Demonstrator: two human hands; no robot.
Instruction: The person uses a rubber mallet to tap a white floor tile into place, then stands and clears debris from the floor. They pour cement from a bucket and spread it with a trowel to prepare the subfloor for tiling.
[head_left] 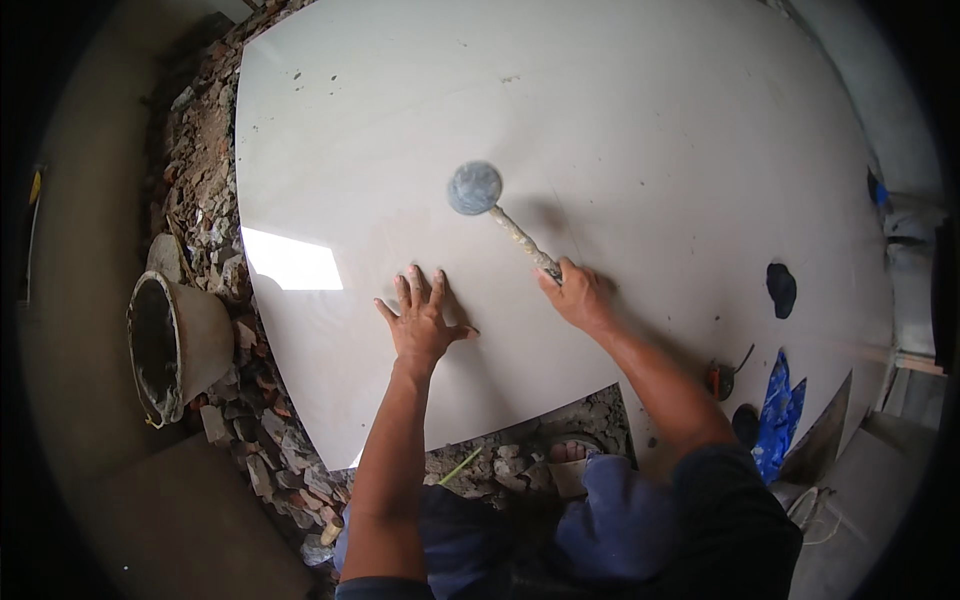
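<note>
My right hand (580,293) is wrapped round the handle of a mallet (475,188). The mallet has a round grey head and a stained, pale handle; its head is over the glossy white tiled floor (620,120), and I cannot tell whether it touches. To the left and nearer, my left hand (420,328) lies flat on the same white surface with its fingers spread. Faint joint lines show in the tiling.
Broken brick and rubble (200,200) run along the left edge, where a dirty bucket (205,340) lies tipped. At right are a dark flat object (781,290), a small orange-and-black item (716,380) and blue plastic (778,420). A sandalled foot (572,452) stands in a rubble-filled gap near me.
</note>
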